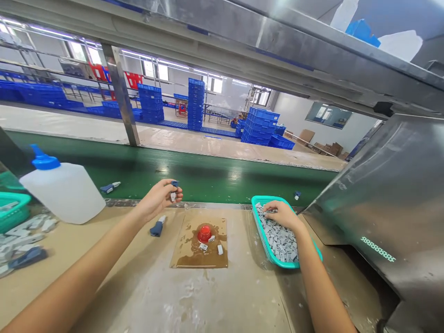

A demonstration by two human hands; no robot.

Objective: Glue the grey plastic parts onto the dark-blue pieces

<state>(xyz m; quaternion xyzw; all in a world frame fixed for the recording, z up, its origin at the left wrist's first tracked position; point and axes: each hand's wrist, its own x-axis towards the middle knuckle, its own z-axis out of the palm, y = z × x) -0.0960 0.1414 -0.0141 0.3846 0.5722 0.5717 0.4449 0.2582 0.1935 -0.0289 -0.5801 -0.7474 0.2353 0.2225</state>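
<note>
Left hand (161,198) partly hides the blue-and-white piece (174,184). Honestly can't tell if the right hand (281,214) has pinched any grey bits (282,243). Teal basket (21,198) on the left runs out of view.

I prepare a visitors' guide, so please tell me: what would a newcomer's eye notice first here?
Probably the red round object on the wet square board, in the middle of the bench. Next, to its right, the turquoise basket of small grey pieces, with the right hand in it. At the left stands a whitish bottle with a blue cap; between it and the board, the left hand holds a blue-and-white part.
</note>
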